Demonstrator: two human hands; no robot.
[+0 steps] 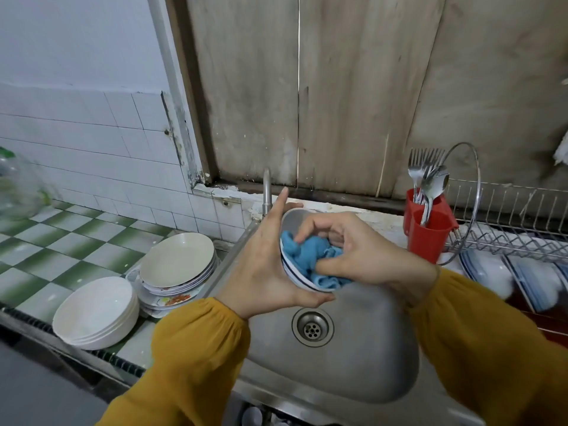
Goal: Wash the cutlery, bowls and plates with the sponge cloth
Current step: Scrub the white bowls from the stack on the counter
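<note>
Above the round steel sink point(353, 370), the left hand point(261, 265) cupped a tilted small white blue-rimmed bowl point(292, 221), index finger straight. The right hand point(365, 250) gripped a crumpled blue sponge cloth point(309, 253) inside it with curled fingers.

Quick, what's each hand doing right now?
Left hand: holding the bowl.
Right hand: gripping the blue sponge cloth inside the bowl.
</note>
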